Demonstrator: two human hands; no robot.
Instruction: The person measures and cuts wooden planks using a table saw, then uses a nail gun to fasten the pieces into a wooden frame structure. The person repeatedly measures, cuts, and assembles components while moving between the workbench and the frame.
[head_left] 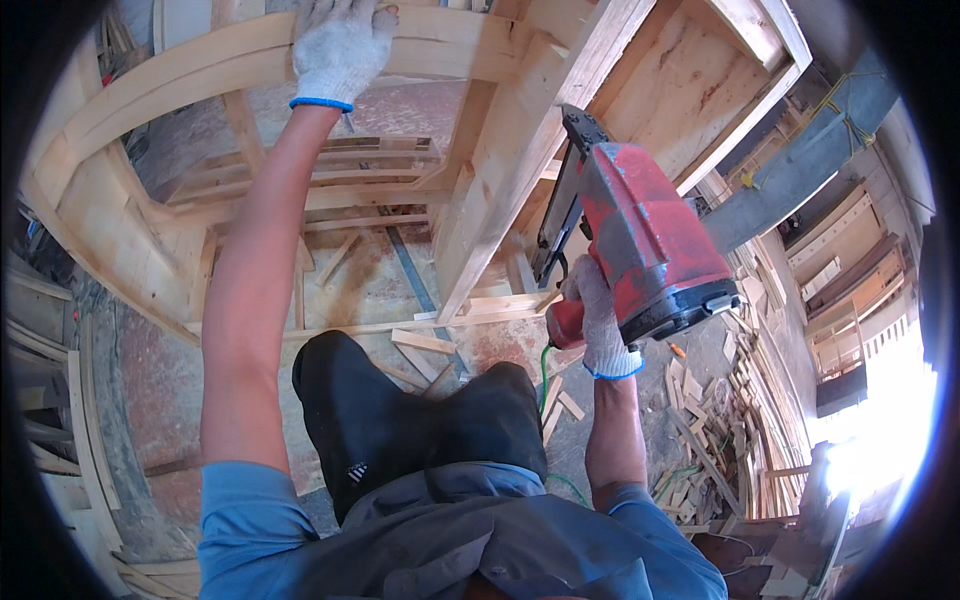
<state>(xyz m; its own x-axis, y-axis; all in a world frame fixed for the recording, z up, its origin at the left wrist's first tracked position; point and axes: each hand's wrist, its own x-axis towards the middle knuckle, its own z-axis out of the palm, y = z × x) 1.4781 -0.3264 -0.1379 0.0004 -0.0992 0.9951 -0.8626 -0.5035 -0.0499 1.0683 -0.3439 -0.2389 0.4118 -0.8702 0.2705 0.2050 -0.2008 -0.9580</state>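
My right hand [596, 305], in a white work glove with a blue cuff, is closed around the handle of a red nail gun [650, 215]. The tool's paint is worn, and its dark nose meets the edge of an upright wooden board [545, 150]. A green air hose [544, 380] runs down from the handle. My left hand [340, 50], gloved the same way, grips the curved wooden rail [225, 62] of a large frame at the far side. The picture's top edge cuts off some of its fingertips.
Slats and crosspieces [370, 175] fill the frame's lower part. Loose offcuts [425, 342] lie by my knees, and a pile of scrap wood [745, 400] spreads at right. A grey beam [810, 150] stands beyond the nail gun. Curved strips [85, 430] are stacked at left.
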